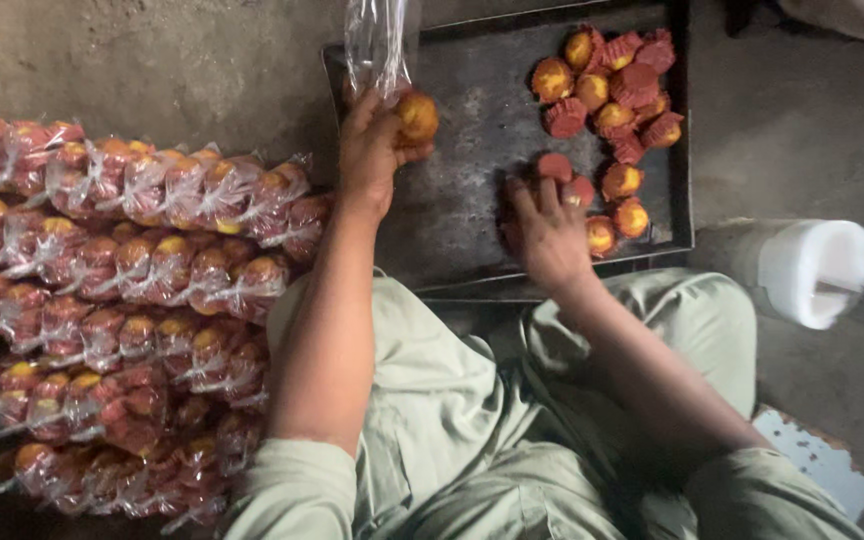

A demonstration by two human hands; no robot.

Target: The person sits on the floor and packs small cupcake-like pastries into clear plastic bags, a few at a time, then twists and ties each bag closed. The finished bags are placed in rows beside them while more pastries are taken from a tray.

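My left hand (370, 150) grips a clear plastic bag (380, 45) with a yellow cupcake (417, 117) at its mouth, above the left part of a dark metal tray (462, 200). My right hand (544, 232) rests on the tray, its fingers closing over red-cased cupcakes (556, 168) at the near side. More loose cupcakes (612, 80) in red paper cases lie heaped at the tray's far right corner, some upside down.
Rows of filled cupcake bags (122, 300) are stacked on the floor to my left. A roll of clear plastic bags (817, 270) lies to the right of the tray. My knees in pale green trousers (472, 420) fill the foreground.
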